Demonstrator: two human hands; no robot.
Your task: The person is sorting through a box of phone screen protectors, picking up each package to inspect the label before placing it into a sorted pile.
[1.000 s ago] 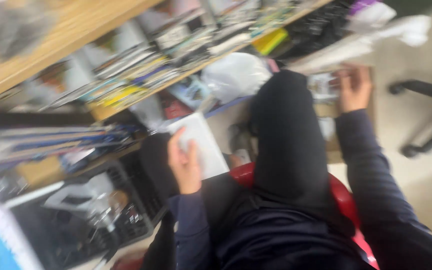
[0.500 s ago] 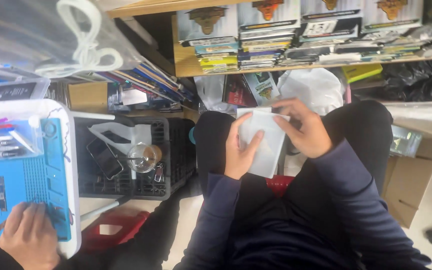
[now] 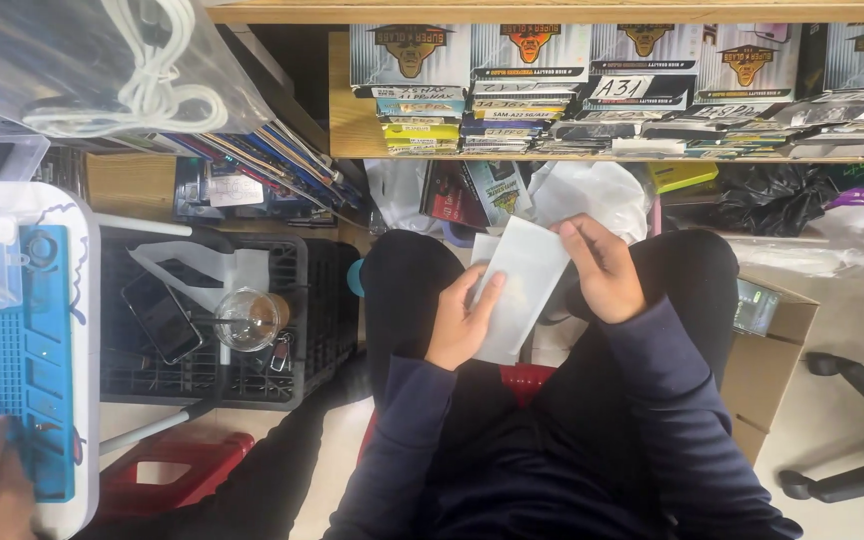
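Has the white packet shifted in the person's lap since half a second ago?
No. The white packet sits over the knees below the shelf of stacked boxes as before, between left hand and right hand.

Wooden shelf (image 3: pixel 352 120), pale tiled floor (image 3: pixel 852 310)

Packet (image 3: pixel 522 285) between both hands over lap; crate (image 3: pixel 252 375) left; shelf (image 3: pixel 592 150) ahead.

White flat packet (image 3: pixel 518 285) over lap; boxed packages (image 3: pixel 592 85) shelved above.
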